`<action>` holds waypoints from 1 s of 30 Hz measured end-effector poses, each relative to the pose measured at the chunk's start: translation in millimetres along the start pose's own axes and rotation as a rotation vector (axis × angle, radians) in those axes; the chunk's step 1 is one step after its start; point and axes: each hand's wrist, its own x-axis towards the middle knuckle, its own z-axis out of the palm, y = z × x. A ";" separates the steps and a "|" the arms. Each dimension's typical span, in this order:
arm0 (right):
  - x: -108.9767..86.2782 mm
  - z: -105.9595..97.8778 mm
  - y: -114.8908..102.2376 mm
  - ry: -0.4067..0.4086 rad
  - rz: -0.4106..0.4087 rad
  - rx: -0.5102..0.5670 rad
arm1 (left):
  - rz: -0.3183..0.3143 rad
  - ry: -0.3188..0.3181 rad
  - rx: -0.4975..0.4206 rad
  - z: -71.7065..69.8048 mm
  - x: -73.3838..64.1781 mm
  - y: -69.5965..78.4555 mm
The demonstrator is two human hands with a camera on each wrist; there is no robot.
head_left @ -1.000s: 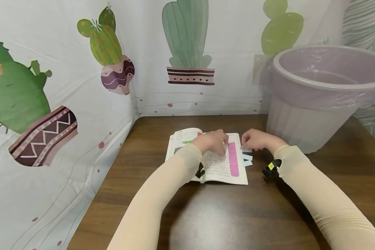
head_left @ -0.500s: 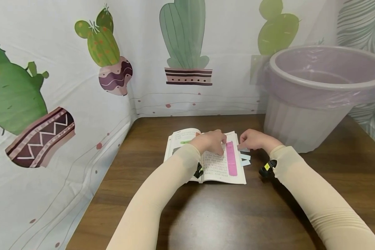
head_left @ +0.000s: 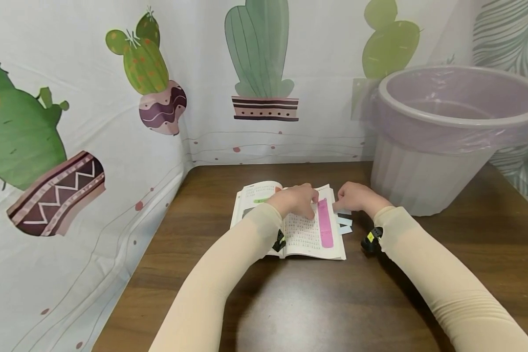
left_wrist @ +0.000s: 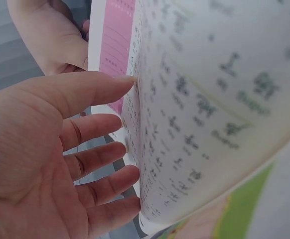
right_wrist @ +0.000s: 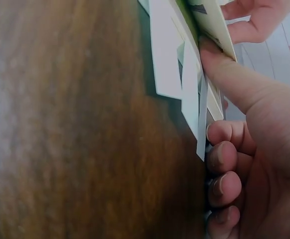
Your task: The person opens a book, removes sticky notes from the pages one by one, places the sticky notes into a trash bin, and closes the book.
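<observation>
An open book [head_left: 305,239] with printed pages and a pink vertical band lies on the wooden table. Pale paper strips [head_left: 345,225] stick out from its right edge; the right wrist view shows these strips [right_wrist: 165,64] close up. My left hand [head_left: 294,200] rests over the right-hand page, and in the left wrist view its fingers [left_wrist: 100,191] are spread and slightly bent, their tips at the paper. At the book's right edge, my right hand [head_left: 356,197] has its thumb [right_wrist: 234,82] in among the pages and its other fingers curled beside the strips.
A large pale bin [head_left: 415,171] with a clear purplish liner stands on the table at the back right, close behind my right hand. A white cloth [head_left: 202,146] printed with cacti hangs along the back and left of the table [head_left: 180,234].
My right hand has shifted slightly left, and its thumb has come in to the book's right edge. My left hand stays on the page. The head view has turned slightly.
</observation>
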 end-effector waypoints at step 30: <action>4.2 4.0 -4.4 0.023 0.073 -0.063 | 0.066 -0.012 0.047 3.6 3.9 -7.7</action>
